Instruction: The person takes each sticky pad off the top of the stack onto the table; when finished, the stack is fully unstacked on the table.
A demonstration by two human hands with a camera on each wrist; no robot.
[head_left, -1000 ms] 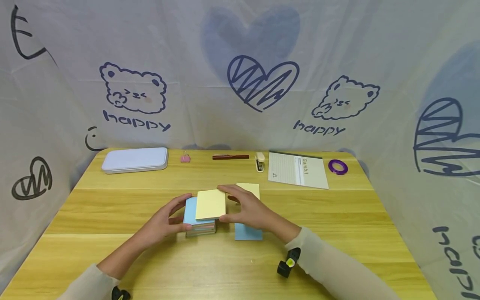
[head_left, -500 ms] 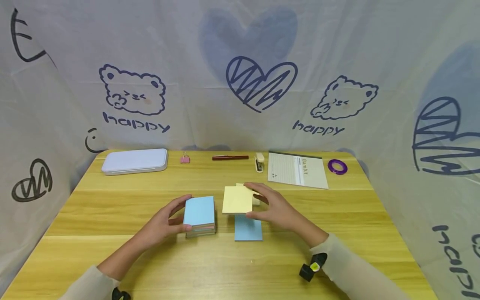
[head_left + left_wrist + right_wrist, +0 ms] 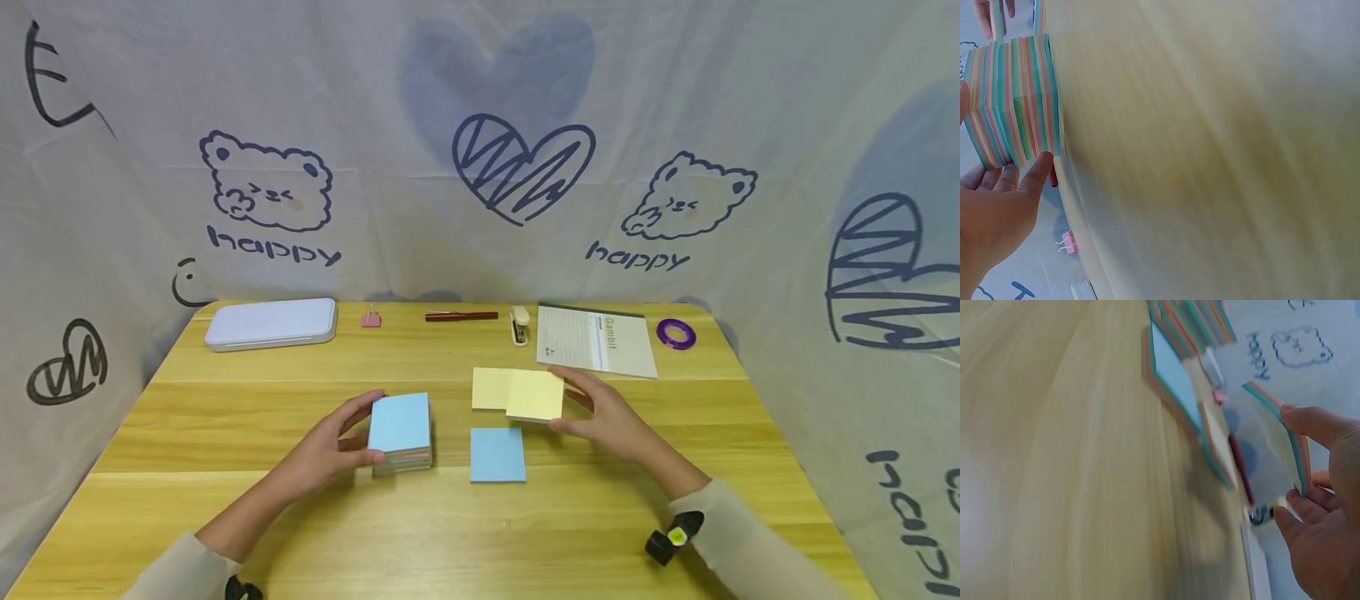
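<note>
My left hand (image 3: 326, 450) grips the left side of a tall stack of sticky note pads (image 3: 400, 423) with a blue top. Its striped coloured layers (image 3: 1013, 100) fill the space between thumb and fingers in the left wrist view. A yellow sticky note pad (image 3: 536, 394) is pinched by its right side between the thumb and fingers of my right hand (image 3: 603, 417). In the right wrist view that pad (image 3: 1282, 440) is raised off the table. On the table lie another yellow pad (image 3: 490, 388), partly covered by the held one, and a blue pad (image 3: 497, 455) nearer me.
Along the back edge stand a white case (image 3: 272, 323), a pink binder clip (image 3: 371, 319), a dark red pen (image 3: 461, 316), a small stapler (image 3: 519, 326), a notepad (image 3: 596, 340) and a purple tape roll (image 3: 676, 334). A printed cloth (image 3: 390, 167) hangs behind the table.
My right hand has lifted the yellow pad off the left stack and carried it right, past the blue pad and over the other yellow pad's right side. The left hand stays at the stack.
</note>
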